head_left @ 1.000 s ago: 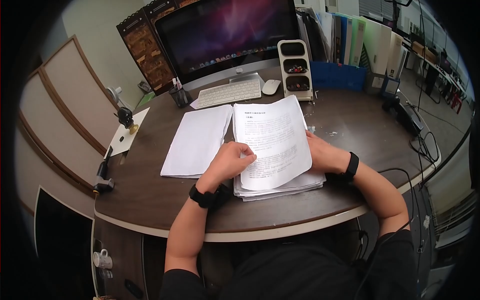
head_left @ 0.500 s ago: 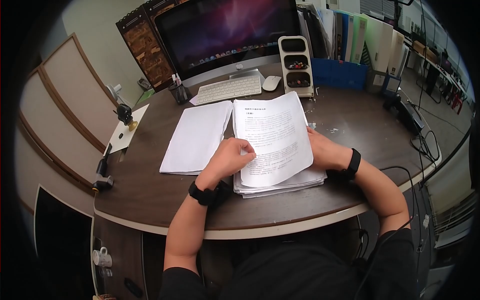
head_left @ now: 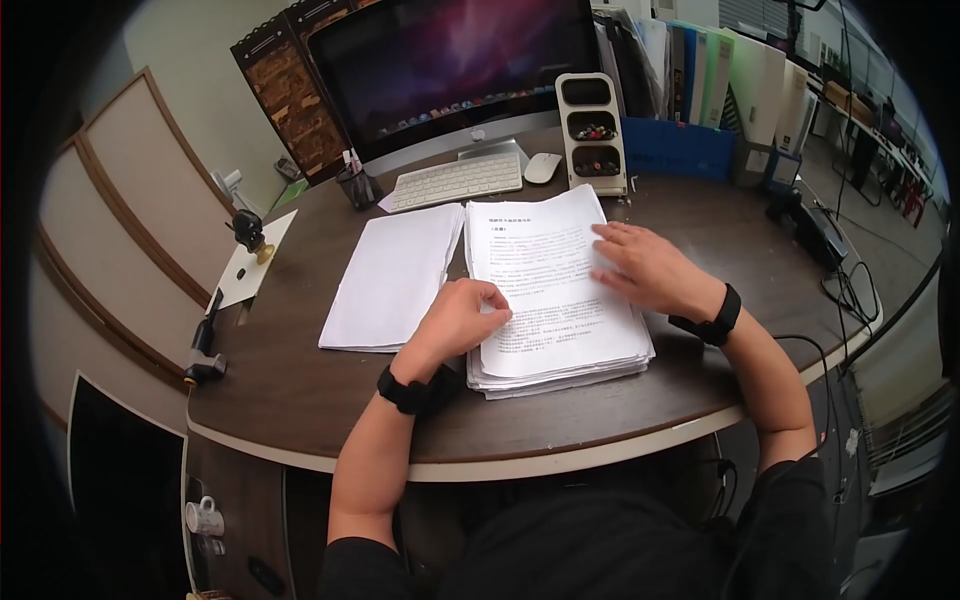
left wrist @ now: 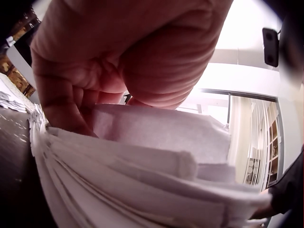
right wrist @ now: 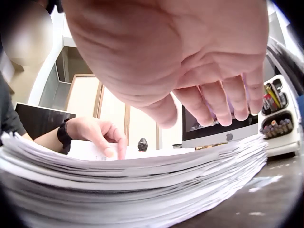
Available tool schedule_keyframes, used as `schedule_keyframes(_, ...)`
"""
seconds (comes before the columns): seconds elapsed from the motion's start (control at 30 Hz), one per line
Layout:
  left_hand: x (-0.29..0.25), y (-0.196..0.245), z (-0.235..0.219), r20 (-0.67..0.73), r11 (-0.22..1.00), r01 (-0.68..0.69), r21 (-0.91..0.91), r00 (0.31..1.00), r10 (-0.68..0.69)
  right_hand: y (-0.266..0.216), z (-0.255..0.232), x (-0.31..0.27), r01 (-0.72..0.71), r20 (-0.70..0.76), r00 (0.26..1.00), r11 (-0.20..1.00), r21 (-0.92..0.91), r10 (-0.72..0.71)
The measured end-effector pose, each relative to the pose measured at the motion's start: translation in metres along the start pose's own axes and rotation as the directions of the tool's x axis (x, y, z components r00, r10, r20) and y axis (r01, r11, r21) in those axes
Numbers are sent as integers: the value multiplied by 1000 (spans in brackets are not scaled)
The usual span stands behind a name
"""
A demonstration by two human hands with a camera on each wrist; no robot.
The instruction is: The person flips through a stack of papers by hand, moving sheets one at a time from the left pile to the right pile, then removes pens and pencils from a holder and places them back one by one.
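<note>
Between left fingers [head_left: 490,292], the printed sheet [head_left: 545,265]

We see a white printed sheet [head_left: 545,265], with a short heading above blocks of dark text, lying face up on a thick, uneven-edged paper stack [head_left: 565,384], its left edge curling up slightly. Just left of it, on the dark desk [head_left: 275,390], we have a thinner white pile [head_left: 390,280], lying flat, no print visible.
</note>
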State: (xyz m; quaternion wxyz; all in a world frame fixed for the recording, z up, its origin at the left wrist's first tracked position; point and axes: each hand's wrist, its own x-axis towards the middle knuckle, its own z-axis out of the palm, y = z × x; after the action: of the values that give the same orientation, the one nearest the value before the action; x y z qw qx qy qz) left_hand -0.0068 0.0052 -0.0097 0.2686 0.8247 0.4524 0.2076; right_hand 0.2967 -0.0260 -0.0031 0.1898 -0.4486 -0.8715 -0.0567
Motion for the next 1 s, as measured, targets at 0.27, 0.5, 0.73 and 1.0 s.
schedule_keyframes(0.27,1,0,0,-3,1000,19,4,1000,-19,-20,12,-3,2,316,949,1000,-23,6)
schedule_keyframes(0.5,1,-9,-3,-55,997,39,61,998,-36,-23,12,-1,-31,358,933,999,-15,34)
schedule_keyframes(0.73,-5,1,-9,-115,907,79,414,993,-34,-23,13,-1,-46,375,926,999,-16,48)
schedule_keyframes(1.0,1,-17,0,183,794,-226,565,972,146,-24,16,-4,-63,406,911,997,-48,77)
